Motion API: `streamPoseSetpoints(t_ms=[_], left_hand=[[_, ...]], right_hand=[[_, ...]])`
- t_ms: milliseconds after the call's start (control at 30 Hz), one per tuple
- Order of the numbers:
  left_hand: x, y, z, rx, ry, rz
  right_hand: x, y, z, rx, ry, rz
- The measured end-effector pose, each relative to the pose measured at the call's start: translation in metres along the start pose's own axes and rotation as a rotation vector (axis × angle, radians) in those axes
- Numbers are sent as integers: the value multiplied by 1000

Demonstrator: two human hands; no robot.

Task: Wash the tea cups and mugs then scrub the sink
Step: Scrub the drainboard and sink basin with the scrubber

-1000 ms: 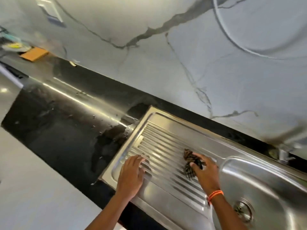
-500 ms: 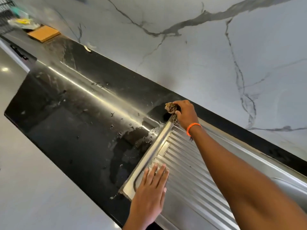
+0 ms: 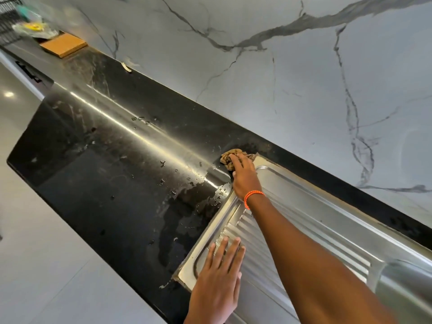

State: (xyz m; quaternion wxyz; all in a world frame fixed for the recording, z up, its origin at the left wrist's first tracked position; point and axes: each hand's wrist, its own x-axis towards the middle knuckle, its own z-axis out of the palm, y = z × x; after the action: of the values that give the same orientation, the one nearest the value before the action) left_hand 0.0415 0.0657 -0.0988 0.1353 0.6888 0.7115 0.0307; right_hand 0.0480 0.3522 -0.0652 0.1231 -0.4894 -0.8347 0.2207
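A stainless steel sink drainboard [image 3: 311, 220] with ridges runs diagonally across the lower right of the head view. At its far left corner my right hand [image 3: 244, 177], with an orange band on the wrist, presses a crumpled brown scrubbing cloth [image 3: 230, 157] against the corner where steel meets the counter. My left hand [image 3: 221, 274] rests flat, fingers straight, on the near left end of the drainboard. The sink bowl [image 3: 406, 284] shows only at the right edge. No cups or mugs are in view.
A black stone counter [image 3: 112, 174], wet with drops and smears, stretches left of the drainboard. A wooden board [image 3: 63, 45] and a dish rack [image 3: 9, 22] sit at its far left end. A marbled white wall [image 3: 280, 78] backs the counter.
My right hand swept the cloth from the middle of the drainboard up to its far left corner. My left hand stayed flat on the near end while the view shifted left.
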Motion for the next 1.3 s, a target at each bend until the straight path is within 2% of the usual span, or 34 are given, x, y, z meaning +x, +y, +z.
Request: streamPoseSetpoints(t_ms=[300, 467, 667, 733, 800, 833, 867, 900, 967, 1100, 1233, 1300], left_hand=[[-3, 2, -14, 28, 31, 36], [-8, -3, -7, 49, -29, 90], [-17, 4, -17, -181, 174, 40], [-31, 1, -9, -311, 73, 26], [-45, -10, 7, -489, 158, -33], [-41, -11, 10, -493, 230, -54], [-36, -7, 8, -463, 230, -78], [-25, -3, 8, -338, 211, -88], [-15, -3, 12, -164, 111, 29], [-14, -1, 7, -141, 70, 21], [-14, 1, -9, -251, 129, 2], [-14, 0, -6, -227, 132, 34]], right_hand=[[-77, -59, 34, 8, -114, -147], [-110, -83, 47, 30, -210, -234], [-146, -103, 55, 53, -296, -393], [-155, -107, 59, 59, -314, -474], [-163, -109, 63, 59, -356, -541], [-166, -110, 62, 66, -390, -567], [-165, -111, 59, 85, -434, -592], [-162, -113, 55, 111, -472, -612], [-152, -113, 42, 137, -495, -644], [-143, -120, 34, -4, -345, -710], [-152, -126, 45, -140, -418, -704], [-149, -122, 42, -150, -445, -731]])
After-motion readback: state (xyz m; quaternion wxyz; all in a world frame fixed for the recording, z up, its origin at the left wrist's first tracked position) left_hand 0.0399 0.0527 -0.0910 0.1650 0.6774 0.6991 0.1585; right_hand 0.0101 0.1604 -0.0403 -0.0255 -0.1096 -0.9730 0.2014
